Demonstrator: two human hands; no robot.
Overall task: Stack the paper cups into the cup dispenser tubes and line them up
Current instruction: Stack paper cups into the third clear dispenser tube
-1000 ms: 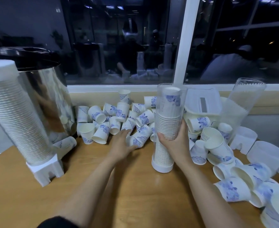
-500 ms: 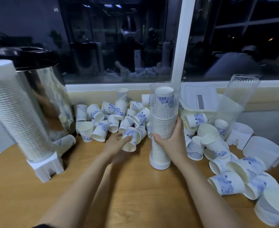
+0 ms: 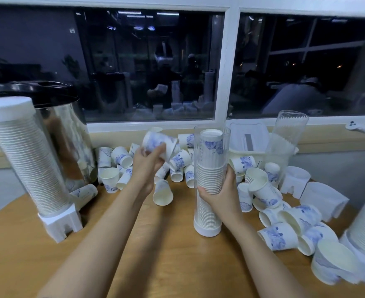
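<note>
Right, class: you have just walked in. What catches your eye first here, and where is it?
At centre, a clear plastic dispenser tube stacked with white paper cups stands on the wooden table, held by the right hand. Left of it, the left hand holds up a blue-flowered white paper cup, with a heap of loose cups behind.

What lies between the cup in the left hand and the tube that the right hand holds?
In the head view, only loose cups from the pile on the table.
</note>
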